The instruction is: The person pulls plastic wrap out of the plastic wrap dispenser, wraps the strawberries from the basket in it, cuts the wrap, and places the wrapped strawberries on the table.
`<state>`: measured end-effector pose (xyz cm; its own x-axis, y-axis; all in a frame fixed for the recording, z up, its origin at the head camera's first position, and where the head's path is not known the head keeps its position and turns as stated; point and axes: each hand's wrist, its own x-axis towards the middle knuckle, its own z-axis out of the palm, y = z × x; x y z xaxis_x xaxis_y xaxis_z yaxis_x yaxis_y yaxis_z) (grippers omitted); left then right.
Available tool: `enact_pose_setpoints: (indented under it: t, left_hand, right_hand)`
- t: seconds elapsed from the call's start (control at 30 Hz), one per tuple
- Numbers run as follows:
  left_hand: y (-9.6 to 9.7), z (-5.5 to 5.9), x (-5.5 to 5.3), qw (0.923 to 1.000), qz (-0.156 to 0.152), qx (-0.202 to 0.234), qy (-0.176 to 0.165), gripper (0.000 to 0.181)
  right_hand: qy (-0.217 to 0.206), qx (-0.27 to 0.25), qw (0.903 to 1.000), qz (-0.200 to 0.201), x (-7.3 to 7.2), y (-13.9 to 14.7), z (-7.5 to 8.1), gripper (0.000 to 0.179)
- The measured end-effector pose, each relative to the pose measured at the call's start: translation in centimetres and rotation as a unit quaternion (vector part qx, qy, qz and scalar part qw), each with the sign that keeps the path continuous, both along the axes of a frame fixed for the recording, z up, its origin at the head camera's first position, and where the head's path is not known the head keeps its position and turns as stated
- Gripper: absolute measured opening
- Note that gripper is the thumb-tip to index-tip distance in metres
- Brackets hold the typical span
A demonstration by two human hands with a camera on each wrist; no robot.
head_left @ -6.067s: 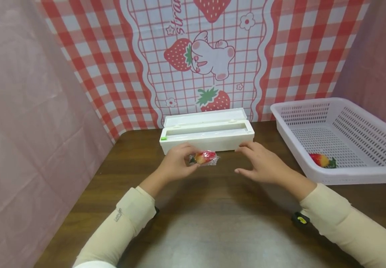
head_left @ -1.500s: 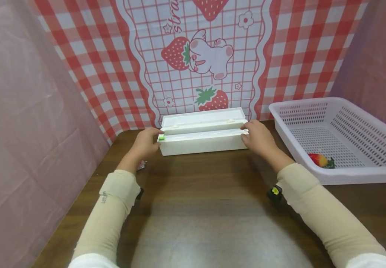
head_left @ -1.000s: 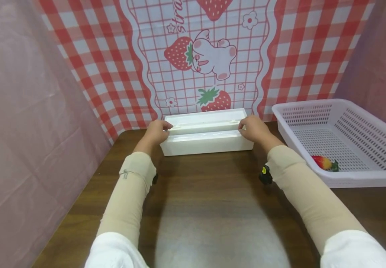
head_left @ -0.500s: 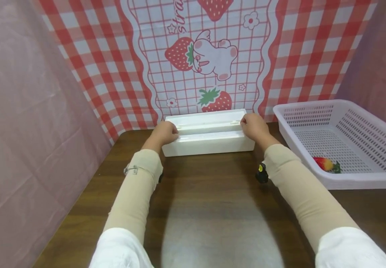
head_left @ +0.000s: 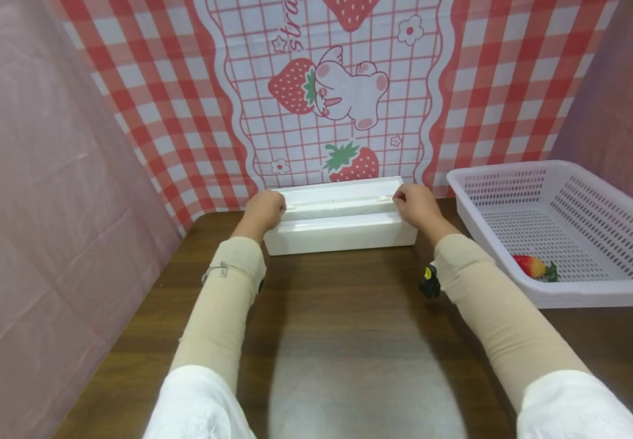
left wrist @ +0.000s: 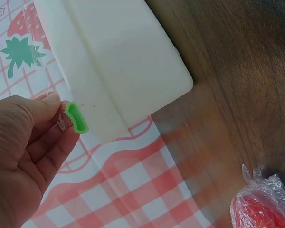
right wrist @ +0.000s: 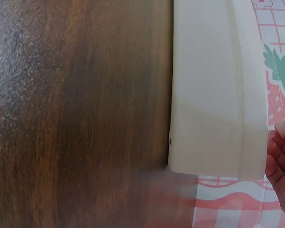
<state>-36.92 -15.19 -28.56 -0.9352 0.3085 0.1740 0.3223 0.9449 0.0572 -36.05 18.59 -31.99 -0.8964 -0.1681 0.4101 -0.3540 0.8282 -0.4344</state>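
Observation:
A long white cling film dispenser (head_left: 344, 238) stands at the back of the table, its lid (head_left: 344, 189) tipped back. My left hand (head_left: 264, 211) is at its left end, thumb and fingers pinching clear cling film (left wrist: 62, 119) beside the green cutter slider (left wrist: 77, 118). At the right end my right hand (head_left: 418, 204) has thumb and fingertips pinched together at the film's other corner; the film there is hardly visible. A red item in crinkled clear wrap (left wrist: 259, 211) lies on the table near my left wrist, hidden from the head view.
To the right stands a white perforated basket (head_left: 596, 286) holding a red and yellow toy strawberry (head_left: 535, 267). A red checked cloth (head_left: 492, 91) hangs right behind the dispenser. Pink curtains (head_left: 47, 183) flank the wooden table (head_left: 349, 341).
The wrapped strawberry has left my left hand for the table at left. Both hands have gone to the dispenser's ends and now pinch the cling film; lately the left rose slightly.

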Motion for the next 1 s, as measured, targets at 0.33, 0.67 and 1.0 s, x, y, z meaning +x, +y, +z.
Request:
enact_pose_setpoints:
  t: [0.33, 0.67, 1.0]
  left_hand:
    - [0.3, 0.6, 0.0, 0.9998, 0.006, 0.017, -0.005, 0.029]
    - [0.5, 1.5, 0.0, 0.9999, -0.001, 0.003, 0.012, 0.024]
    - [0.5, 2.0, -0.2, 0.9998, 0.003, 0.005, 0.016, 0.028]
  right_hand:
    - [-0.012, -0.003, 0.9999, -0.01, -0.3, 0.1, 1.0, 0.014]
    - [-0.005, -0.006, 0.9999, -0.008, -0.5, 0.3, 1.8, 0.016]
    - [0.004, -0.014, 0.9998, -0.01, -0.3, 0.2, 2.6, 0.016]
